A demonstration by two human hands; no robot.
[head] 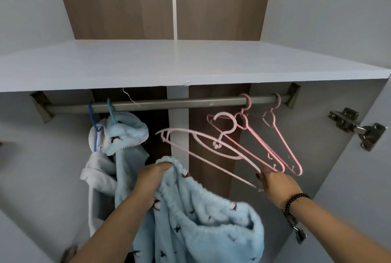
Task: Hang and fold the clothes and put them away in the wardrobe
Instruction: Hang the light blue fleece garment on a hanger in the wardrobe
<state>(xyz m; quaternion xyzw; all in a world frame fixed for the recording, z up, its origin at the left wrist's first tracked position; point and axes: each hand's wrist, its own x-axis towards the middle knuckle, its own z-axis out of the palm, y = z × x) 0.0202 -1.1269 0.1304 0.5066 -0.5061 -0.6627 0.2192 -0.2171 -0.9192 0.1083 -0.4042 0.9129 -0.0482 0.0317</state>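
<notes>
My left hand grips the elastic waistband of fluffy light-blue trousers with small dark prints, which hang down in front of me. My right hand holds a pink hanger by one end, off the rail and tilted, its hook pointing up. Two more pink hangers hang on the grey rail at the right. At the left of the rail hang a matching light-blue fluffy top and a white garment on blue hangers.
A white shelf runs above the rail. The wardrobe's white side walls stand left and right, with a metal door hinge on the right. The brown back panel shows behind the rail.
</notes>
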